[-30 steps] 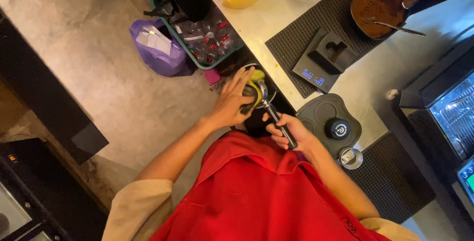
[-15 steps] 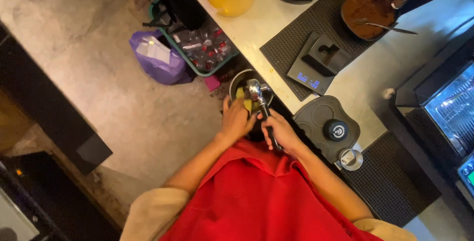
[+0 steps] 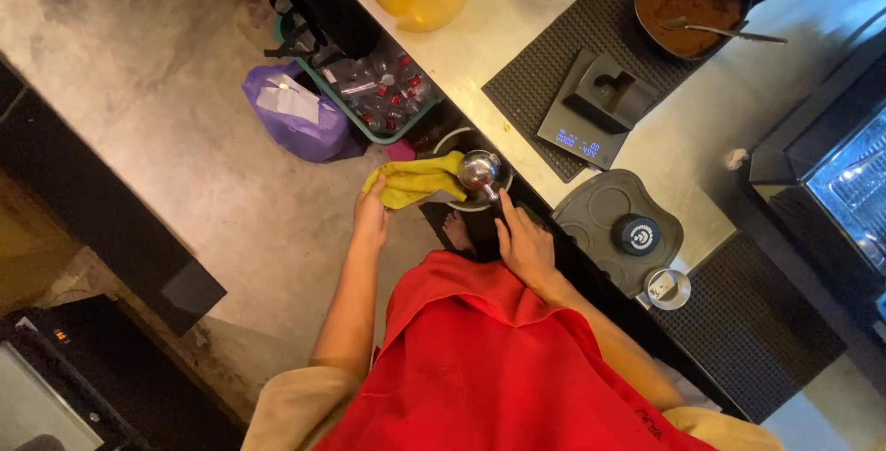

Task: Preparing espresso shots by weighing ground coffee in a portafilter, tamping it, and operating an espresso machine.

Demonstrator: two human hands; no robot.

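Two hands: both busy
Left hand: grip closed on yellow cloth
Right hand: grip around portafilter handle
Place: beside worktop edge

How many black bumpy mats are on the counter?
2 that I can tell. One ribbed mat lies under the grey scale; another ribbed mat lies at the near end. The red apron may hide more.

I see soft matt yellow cloth in my left grip; beside it, the right grip holds a glossy polished-metal portafilter.
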